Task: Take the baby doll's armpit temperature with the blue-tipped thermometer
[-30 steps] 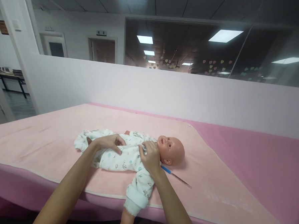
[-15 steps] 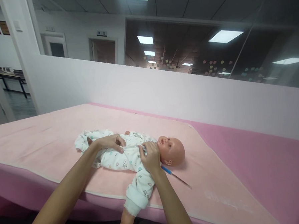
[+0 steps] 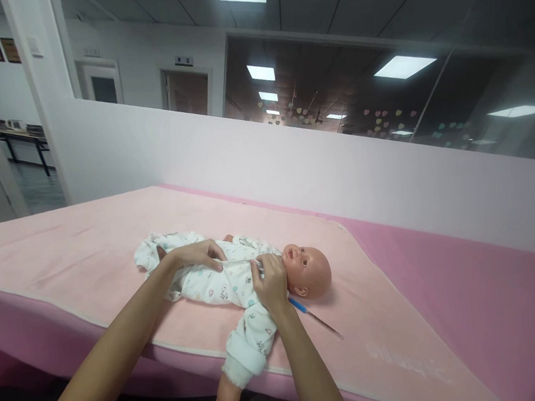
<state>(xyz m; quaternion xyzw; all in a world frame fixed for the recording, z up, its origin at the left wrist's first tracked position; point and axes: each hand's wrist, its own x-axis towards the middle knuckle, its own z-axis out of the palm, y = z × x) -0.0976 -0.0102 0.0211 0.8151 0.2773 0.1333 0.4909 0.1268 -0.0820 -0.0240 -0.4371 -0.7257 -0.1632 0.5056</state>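
A baby doll [image 3: 313,271] lies on its back with its head to the right, on a pale pink mat. It wears a white printed romper [image 3: 207,287], and one sleeved arm hangs over the near edge. My left hand [image 3: 201,253] rests over the doll's belly, fingers closed on the romper's front edge. Close to the doll's chin, my right hand [image 3: 271,278] pinches the same edge higher up. Between the two hands the cloth edge is drawn into a straight line. Part of the doll's chest is hidden behind my right hand.
A thin stick with a blue handle [image 3: 297,305] lies on the mat beside the doll's head. The pale pink mat [image 3: 95,251] covers a pink padded surface [image 3: 453,250]. A low white wall [image 3: 292,163] stands behind, with dark glass above it.
Both hands keep their places on the romper, and the doll lies as before. Only the view has shifted very slightly.
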